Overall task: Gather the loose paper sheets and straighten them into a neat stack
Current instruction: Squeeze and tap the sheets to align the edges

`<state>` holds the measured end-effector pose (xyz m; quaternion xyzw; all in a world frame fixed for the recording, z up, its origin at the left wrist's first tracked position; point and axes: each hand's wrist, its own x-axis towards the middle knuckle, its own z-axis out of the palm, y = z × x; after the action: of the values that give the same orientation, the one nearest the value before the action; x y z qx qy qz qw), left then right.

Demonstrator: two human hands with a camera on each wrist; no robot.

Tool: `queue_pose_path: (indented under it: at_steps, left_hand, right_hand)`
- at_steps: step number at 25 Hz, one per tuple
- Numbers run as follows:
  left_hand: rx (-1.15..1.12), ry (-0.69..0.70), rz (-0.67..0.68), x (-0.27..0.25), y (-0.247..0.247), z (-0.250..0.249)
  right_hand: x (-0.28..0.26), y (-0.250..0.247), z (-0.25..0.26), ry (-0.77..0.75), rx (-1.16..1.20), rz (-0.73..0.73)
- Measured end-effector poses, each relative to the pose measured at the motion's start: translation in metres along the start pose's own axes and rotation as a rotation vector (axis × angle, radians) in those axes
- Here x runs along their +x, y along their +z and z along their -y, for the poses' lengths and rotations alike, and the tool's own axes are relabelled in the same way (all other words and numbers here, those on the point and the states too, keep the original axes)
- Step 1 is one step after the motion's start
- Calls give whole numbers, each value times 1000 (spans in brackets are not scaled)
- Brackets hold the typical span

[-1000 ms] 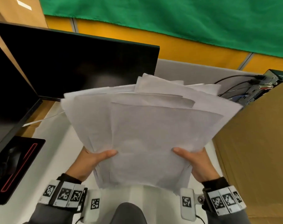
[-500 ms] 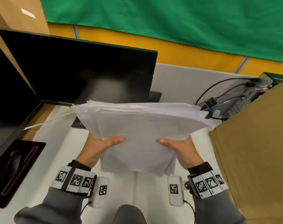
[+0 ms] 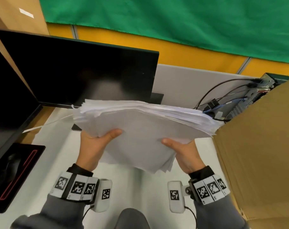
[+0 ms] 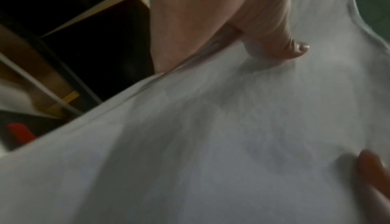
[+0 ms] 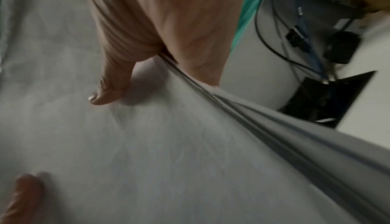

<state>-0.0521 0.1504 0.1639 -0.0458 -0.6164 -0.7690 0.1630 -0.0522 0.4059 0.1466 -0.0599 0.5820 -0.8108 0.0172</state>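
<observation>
A thick bundle of white paper sheets point(image 3: 140, 129) is held in the air above the white desk point(image 3: 57, 154), lying nearly flat, its far edges uneven and fanned. My left hand point(image 3: 97, 142) grips the bundle's near left side with the thumb on top. My right hand point(image 3: 181, 149) grips the near right side the same way. The fingers under the sheets are hidden. In the left wrist view the left thumb point(image 4: 291, 47) presses on the top sheet point(image 4: 211, 144). The right wrist view shows the right thumb point(image 5: 109, 86) on the paper point(image 5: 147, 161).
A black monitor point(image 3: 84, 71) stands behind the bundle, and a second dark screen point(image 3: 6, 96) sits at the left. A black mouse pad point(image 3: 16, 176) lies at the lower left. A large cardboard box point(image 3: 259, 154) fills the right side, with cables point(image 3: 223, 96) behind it.
The bundle has tipped from upright and fanned toward me to nearly flat, and both hands have moved it forward and lower over the desk.
</observation>
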Motion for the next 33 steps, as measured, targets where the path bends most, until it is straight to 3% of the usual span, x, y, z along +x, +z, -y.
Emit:
queue_pose_path:
  at_steps: [2, 7, 12, 15, 19, 23, 27, 31, 33]
  left_hand:
    - [-31, 18, 28, 1, -6, -4]
    - [-20, -324, -53, -21, -21, 56]
    - [55, -301, -129, -11, -19, 56]
    - [36, -241, -170, -13, -11, 47]
    - [13, -32, -298, -14, 12, 28]
    - [97, 95, -315, -14, 23, 23]
    - [120, 120, -269, -14, 25, 15]
    - [96, 333, -161, -7, 17, -24]
    - [88, 337, -90, -11, 10, -26]
  right_hand:
    - [-1, -6, 2, -2, 10, 27]
    - [-8, -14, -49, 174, 1, -59]
    - [4, -12, -42, 110, 42, -88]
    - [0, -2, -33, 53, 40, -137]
    - [-3, 23, -24, -83, -42, -303]
    - [-1, 31, -19, -154, -67, -412]
    - [-5, 38, -9, -133, -85, -390]
    - [-11, 35, 33, -298, -105, -249]
    - [-16, 28, 38, -282, -96, -196]
